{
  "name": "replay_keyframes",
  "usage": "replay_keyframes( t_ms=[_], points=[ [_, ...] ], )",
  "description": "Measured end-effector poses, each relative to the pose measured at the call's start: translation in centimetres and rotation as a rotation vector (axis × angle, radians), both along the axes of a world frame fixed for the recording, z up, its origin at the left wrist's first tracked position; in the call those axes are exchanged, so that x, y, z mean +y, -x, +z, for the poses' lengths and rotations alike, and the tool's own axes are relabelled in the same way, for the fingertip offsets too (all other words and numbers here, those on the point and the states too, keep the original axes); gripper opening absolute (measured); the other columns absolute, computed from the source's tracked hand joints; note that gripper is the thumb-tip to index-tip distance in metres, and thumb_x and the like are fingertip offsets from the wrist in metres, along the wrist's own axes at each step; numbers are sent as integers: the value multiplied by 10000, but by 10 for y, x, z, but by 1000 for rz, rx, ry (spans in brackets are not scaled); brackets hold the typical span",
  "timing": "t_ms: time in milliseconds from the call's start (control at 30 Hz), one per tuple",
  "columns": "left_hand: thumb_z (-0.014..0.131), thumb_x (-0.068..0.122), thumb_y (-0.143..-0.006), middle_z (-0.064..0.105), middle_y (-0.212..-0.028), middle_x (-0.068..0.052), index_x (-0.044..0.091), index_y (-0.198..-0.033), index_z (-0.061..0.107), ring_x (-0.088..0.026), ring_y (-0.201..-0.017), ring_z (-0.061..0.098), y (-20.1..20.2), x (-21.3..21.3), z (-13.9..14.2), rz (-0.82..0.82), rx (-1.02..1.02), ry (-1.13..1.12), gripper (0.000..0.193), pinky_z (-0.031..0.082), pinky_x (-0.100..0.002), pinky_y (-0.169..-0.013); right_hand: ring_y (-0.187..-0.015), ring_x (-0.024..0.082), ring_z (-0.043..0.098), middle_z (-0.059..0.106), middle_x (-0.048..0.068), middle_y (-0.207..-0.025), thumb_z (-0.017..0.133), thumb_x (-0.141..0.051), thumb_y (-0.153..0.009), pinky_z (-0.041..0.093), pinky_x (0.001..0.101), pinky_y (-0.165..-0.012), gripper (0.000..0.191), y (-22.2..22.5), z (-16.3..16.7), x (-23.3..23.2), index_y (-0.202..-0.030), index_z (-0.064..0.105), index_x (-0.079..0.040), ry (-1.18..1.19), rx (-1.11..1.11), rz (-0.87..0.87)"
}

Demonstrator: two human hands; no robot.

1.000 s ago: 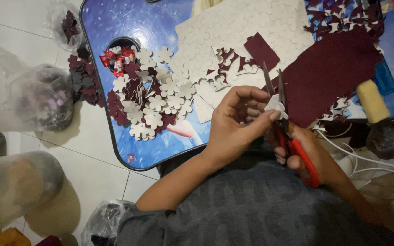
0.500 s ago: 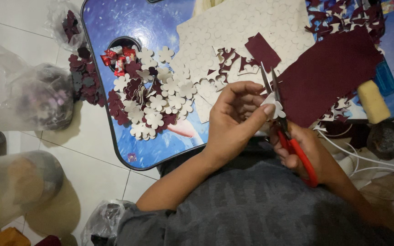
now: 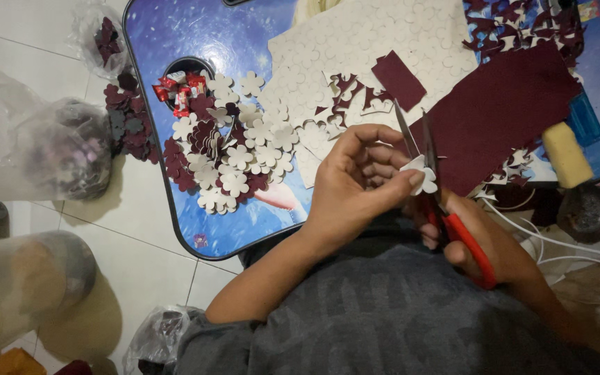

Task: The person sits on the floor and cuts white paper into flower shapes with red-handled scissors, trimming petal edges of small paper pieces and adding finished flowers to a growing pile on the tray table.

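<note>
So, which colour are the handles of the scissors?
Red. The scissors show best in the head view, in the right hand, cutting a white flower piece.

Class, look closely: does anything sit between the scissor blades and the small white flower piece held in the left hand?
Nothing visible does. The left hand pinches the white flower piece right against the open blades of the red-handled scissors, held by the right hand.

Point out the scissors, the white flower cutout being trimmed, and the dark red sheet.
scissors (image 3: pixel 430 186): head view, on the blades near the pivot.
white flower cutout (image 3: pixel 421 173): head view, on a petal beside the fingertips.
dark red sheet (image 3: pixel 501 111): head view, on its bare middle.
</note>
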State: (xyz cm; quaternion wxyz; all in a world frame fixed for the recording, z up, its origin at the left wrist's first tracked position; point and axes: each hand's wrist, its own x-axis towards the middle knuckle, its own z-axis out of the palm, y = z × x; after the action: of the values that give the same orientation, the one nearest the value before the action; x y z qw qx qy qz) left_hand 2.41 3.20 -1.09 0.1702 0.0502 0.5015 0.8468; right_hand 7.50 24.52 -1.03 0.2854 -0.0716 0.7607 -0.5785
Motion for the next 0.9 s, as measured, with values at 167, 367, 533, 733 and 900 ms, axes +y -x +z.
replay_keyframes(
  t_ms=[167,367,533,733,900],
  points=[
    [780,8,-911,678,-1054,-75,7,-1322,533,-93,-926,673,3,-2,0,-1,-7,23,480,595,-248,-829,-577,81,476,475,-25,-707,374,-1009,-649,456,264,-483,1157,1,-1,3,-1223,511,-14,-36,29,15],
    [776,8,-924,714,-1059,-105,14,-1356,524,-119,-975,699,5,-6,1,-1,35,42,500,584,-258,-882,-536,72,458,455,-24,-666,427,-1003,-630,428,261,-458,1049,2,-2,3,-1028,546,-41,-13,-23,-12],
    [776,16,-915,721,-1060,-114,10,-1360,516,-133,-975,700,7,-12,2,0,8,41,516,585,-273,-883,-497,80,459,459,-29,-629,417,-1021,-549,404,267,-433,1065,0,0,3,-989,570,-63,-91,-91,-60],
    [773,21,-928,719,-1069,-116,6,-1378,513,-135,-968,696,9,-14,0,27,21,27,520,579,-269,-866,-515,78,481,472,-38,-625,432,-1022,-570,423,261,-451,1030,3,-2,6,-966,571,-81,-98,-57,-16],
    [778,10,-917,703,-1060,-106,2,-1375,515,-124,-944,681,10,-15,-2,59,15,53,528,577,-260,-834,-488,87,473,465,-33,-602,449,-1001,-554,416,269,-434,989,2,-5,8,-929,568,-94,-110,-81,-12]
  ],
)
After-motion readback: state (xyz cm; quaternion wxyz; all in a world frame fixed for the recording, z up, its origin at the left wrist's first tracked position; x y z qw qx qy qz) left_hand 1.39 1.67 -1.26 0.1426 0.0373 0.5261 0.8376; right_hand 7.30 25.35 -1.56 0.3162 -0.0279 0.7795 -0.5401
